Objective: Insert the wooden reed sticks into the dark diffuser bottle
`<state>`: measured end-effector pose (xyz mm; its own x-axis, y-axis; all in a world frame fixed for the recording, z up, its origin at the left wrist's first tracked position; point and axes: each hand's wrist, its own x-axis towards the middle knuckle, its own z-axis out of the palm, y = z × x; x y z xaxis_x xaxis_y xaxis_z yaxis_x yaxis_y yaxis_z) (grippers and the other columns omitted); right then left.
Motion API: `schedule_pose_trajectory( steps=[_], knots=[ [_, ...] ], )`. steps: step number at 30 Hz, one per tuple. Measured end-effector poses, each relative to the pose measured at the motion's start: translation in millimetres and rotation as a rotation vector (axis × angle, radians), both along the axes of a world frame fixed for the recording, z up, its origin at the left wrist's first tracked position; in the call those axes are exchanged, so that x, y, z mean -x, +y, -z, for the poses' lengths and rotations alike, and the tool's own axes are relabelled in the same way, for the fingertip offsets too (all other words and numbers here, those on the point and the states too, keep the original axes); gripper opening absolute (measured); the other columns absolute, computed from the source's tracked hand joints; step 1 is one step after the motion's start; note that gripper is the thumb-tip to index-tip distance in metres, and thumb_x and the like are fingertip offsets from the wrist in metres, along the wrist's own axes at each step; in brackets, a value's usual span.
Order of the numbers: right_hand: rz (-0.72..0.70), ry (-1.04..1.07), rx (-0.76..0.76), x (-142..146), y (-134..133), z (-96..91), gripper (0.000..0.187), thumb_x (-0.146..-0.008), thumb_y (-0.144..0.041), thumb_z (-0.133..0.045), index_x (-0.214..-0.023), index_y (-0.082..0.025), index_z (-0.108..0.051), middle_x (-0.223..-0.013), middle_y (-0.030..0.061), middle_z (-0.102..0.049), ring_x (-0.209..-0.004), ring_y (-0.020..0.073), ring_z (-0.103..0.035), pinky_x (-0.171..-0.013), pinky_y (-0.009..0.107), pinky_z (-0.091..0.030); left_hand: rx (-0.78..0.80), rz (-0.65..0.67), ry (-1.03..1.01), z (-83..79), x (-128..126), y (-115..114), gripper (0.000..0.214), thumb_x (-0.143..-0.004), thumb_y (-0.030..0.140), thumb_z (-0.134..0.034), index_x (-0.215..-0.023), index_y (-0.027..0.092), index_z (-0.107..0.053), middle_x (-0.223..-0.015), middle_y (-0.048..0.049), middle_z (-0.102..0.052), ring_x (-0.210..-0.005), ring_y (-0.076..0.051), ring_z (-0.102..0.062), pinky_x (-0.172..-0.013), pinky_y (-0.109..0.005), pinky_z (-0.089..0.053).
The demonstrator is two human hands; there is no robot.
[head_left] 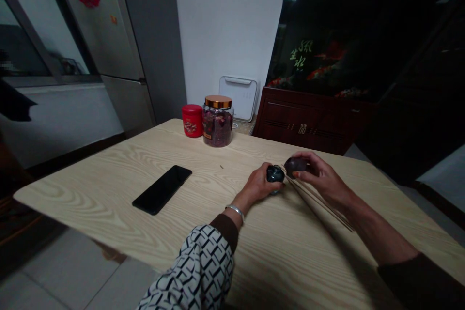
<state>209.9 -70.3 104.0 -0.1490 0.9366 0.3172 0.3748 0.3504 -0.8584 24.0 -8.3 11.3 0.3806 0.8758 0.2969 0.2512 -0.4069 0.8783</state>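
VIEW head | left hand [259, 185]: closed around dark teal bottle [275, 173], held above surface | right hand [321, 179]: partly open, fingertips gripping dark rounded object [296, 165], just beside bottle | thin wooden sticks [319, 202]: lying on wood-grain surface [145, 237], under right hand | far side: black smartphone [162, 190], copper-lidded glass jar [218, 123], red tin [192, 120]

The left sleeve [203, 266] is white with a black interlocking geometric print and finishes in a plain dark brown cuff [224, 232]; a slim silver bangle [235, 212] sits just past it, above the bare left hand [259, 184]. The right sleeve [417, 281] is plain and very dark, ending well short of the bare right hand [323, 179].
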Motion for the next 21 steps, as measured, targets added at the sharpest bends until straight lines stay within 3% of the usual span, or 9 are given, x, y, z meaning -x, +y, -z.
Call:
schedule_pose_trajectory(
  steps=[4,8,13,16,18,21],
  knots=[
    [0.128,0.079,0.021,7.1,-41.1,66.6,0.041,-0.077,-0.039,-0.073,-0.104,-0.027,-0.043,-0.110,0.0070,-0.063,-0.100,0.0233,-0.066,-0.088,0.038,-0.053,0.012,-0.012,-0.003,-2.3,-1.8,-0.8,0.057,-0.069,0.039,-0.080,-0.118,0.019,-0.058,-0.101,-0.0050,-0.070,-0.092,-0.021,-0.064,-0.082,-0.031,-0.050],
    [0.168,-0.192,-0.062,15.0,-60.7,98.4,0.034,-0.079,-0.031,-0.068,-0.099,-0.027,-0.041,-0.116,0.0074,-0.059,-0.108,0.0236,-0.061,-0.094,0.039,-0.048,0.022,-0.025,-0.006,-2.1,-2.9,-1.2,0.060,-0.068,0.043,-0.082,-0.118,0.019,-0.059,-0.098,-0.0045,-0.069,-0.091,-0.020,-0.063,-0.083,-0.031,-0.051],
    [0.188,-0.369,-0.080,6.7,-60.6,94.6,0.031,-0.079,-0.037,-0.069,-0.095,-0.026,-0.045,-0.110,0.0069,-0.062,-0.102,0.0242,-0.061,-0.088,0.037,-0.049,-0.007,-0.013,-0.014,3.6,-2.7,1.1,0.060,-0.070,0.042,-0.081,-0.119,0.019,-0.058,-0.101,-0.0067,-0.068,-0.092,-0.021,-0.063,-0.083,-0.034,-0.051],
    [0.320,-0.441,0.005,-12.7,-48.1,79.4,0.025,-0.087,-0.046,-0.060,-0.099,-0.025,-0.052,-0.092,0.0046,-0.065,-0.084,0.0223,-0.063,-0.074,0.034,-0.048,-0.014,-0.004,-0.021,7.7,-3.1,4.0,0.062,-0.070,0.043,-0.081,-0.121,0.018,-0.057,-0.101,-0.0074,-0.068,-0.092,-0.022,-0.063,-0.085,-0.036,-0.051],
    [0.368,-0.611,0.084,-27.4,-35.8,67.9,0.021,-0.089,-0.044,-0.055,-0.093,-0.024,-0.058,-0.083,0.0047,-0.067,-0.076,0.0223,-0.063,-0.068,0.033,-0.044,-0.008,-0.009,-0.027,9.0,-3.6,5.4,0.063,-0.069,0.043,-0.082,-0.122,0.019,-0.057,-0.101,-0.0077,-0.068,-0.092,-0.022,-0.064,-0.087,-0.038,-0.052],
    [0.307,-0.913,0.222,-42.7,-16.9,56.2,0.017,-0.086,-0.037,-0.058,-0.083,-0.022,-0.064,-0.085,0.0097,-0.071,-0.079,0.0256,-0.065,-0.067,0.034,-0.041,0.010,-0.021,-0.029,8.3,-4.2,5.5,0.062,-0.068,0.042,-0.083,-0.121,0.020,-0.058,-0.102,-0.0077,-0.068,-0.094,-0.023,-0.064,-0.089,-0.039,-0.052]
  ],
)
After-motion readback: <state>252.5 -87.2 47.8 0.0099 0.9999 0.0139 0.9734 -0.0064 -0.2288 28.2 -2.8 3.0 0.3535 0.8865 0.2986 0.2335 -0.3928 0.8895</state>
